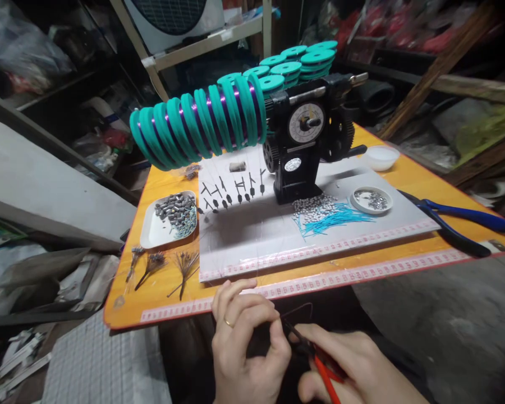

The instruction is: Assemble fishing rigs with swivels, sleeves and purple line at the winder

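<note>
Low in the view, my left hand, with a ring on one finger, pinches a thin dark line between thumb and fingertips. The line forms a small bent loop above my hands. My right hand grips a red-handled cutter, and its tip meets the line beside my left fingertips. The cutter's jaws are hidden by my fingers. Both hands are just beyond the front edge of an orange table.
A black hand-cranked winder with a dial holds a teal coil on a white board. Rows of small black rigs, a tray of grey sinkers, blue strands, a metal dish and blue-handled pliers surround it.
</note>
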`<action>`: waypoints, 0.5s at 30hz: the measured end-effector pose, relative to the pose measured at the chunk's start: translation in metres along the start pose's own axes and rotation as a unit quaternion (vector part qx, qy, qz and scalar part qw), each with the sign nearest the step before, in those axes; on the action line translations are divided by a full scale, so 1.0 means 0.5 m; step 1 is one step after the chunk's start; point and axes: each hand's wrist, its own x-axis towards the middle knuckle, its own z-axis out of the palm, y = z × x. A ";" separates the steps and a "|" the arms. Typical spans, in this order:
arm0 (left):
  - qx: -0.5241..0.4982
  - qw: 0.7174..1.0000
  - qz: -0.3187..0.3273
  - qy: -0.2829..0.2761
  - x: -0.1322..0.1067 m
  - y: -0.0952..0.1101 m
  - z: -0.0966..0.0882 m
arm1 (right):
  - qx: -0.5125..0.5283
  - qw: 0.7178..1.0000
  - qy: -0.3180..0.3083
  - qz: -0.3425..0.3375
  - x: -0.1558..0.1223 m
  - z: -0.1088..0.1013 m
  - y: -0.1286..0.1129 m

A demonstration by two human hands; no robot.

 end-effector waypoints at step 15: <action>0.041 0.999 -0.006 -0.005 -0.028 0.010 -0.006 | 0.047 0.996 -0.044 0.056 -0.006 0.000 -0.020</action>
